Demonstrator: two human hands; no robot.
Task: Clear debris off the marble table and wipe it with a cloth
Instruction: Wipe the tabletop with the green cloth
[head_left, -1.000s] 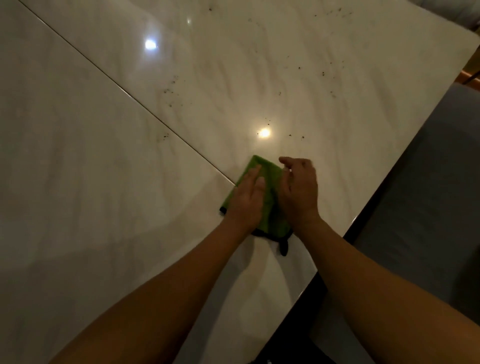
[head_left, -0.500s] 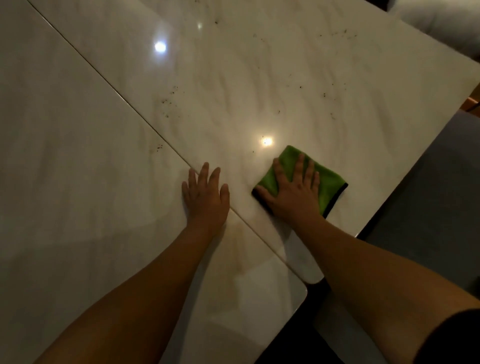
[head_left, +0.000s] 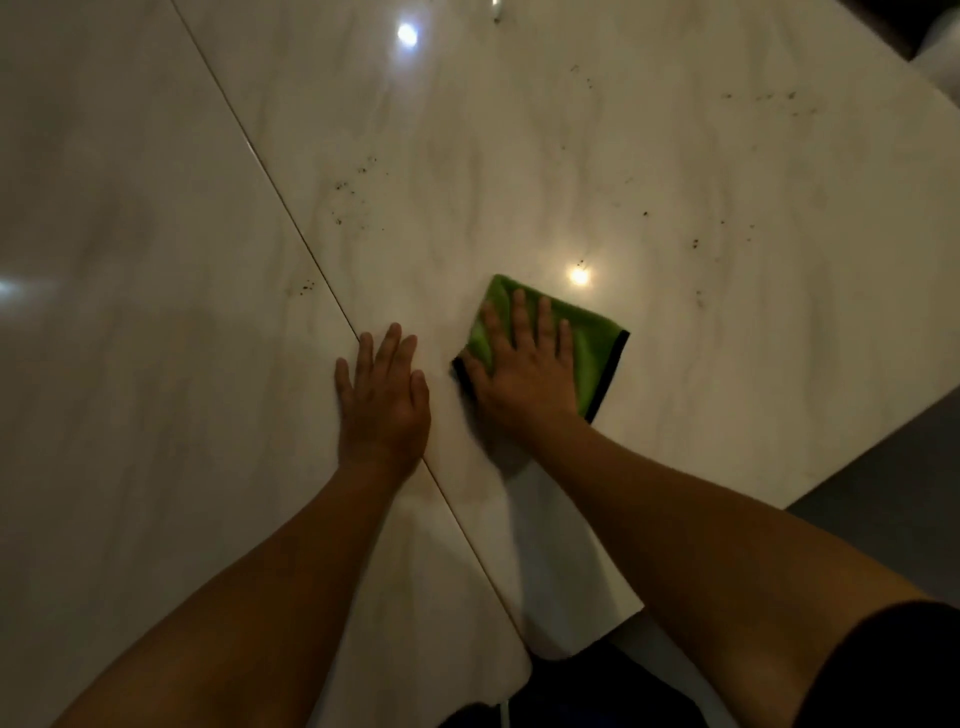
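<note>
Pressing down on the folded green microfibre cloth with black edging (head_left: 592, 353), the right hand (head_left: 524, 374) lies flat with its fingers straight and slightly spread. The palm covers the cloth's near-left corner, and nothing is gripped or pinched. The cloth lies flat on the glossy white marble table (head_left: 753, 395), on the slab right of the thin straight seam (head_left: 291, 228). It is nearer the table's near corner than the far edge and apart from the right edge. This flat-palm contact likely spreads pressure across the fold so that the cloth slides as one pad.

The left hand (head_left: 382, 400) rests flat on bare marble just beside the cloth without touching it, fingers straight and palm across the seam. It holds nothing and probably serves as a brace.

Dark debris specks (head_left: 348, 187) lie scattered beyond the cloth. One cluster lies along the seam, and others lie toward the right edge and the far-right corner. A round lamp reflection (head_left: 579, 275) sits just past the cloth's far edge. Judging by the specks, wiping is at an early stage.
</note>
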